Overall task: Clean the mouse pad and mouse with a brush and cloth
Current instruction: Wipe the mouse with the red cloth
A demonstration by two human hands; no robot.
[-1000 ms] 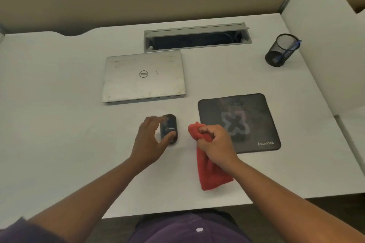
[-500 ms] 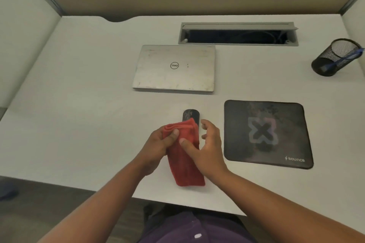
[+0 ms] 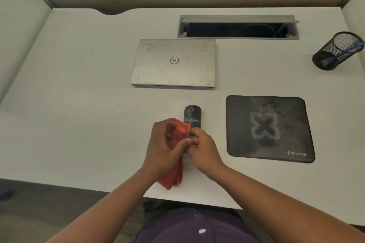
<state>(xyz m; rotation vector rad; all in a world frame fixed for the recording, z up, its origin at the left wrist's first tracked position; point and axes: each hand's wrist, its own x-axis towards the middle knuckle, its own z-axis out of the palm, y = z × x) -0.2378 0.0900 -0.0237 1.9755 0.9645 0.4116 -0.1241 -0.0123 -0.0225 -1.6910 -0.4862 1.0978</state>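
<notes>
A red cloth (image 3: pixel 175 175) hangs between both hands just above the white desk (image 3: pixel 83 116). My left hand (image 3: pixel 165 150) grips its upper part, fingers curled round the bunched fabric. My right hand (image 3: pixel 204 151) pinches the cloth's top edge from the right. Right behind the hands lies a dark mouse (image 3: pixel 193 115), its near end hidden by the cloth and my right fingers. The dark mouse pad (image 3: pixel 269 128) with an X logo and dusty specks lies to the right, apart from both hands. A blue-handled item, perhaps the brush (image 3: pixel 343 53), leans in the mesh cup.
A closed silver laptop (image 3: pixel 173 62) lies behind the mouse. Further back is an open cable tray (image 3: pixel 238 27). A black mesh cup (image 3: pixel 335 51) stands at the far right. Partition walls border the desk on both sides. The desk's front edge runs just below my wrists.
My left hand left the mouse and took hold of the cloth. My right hand, briefly loose, now pinches the cloth again. The view shifted so the scene sits further right.
</notes>
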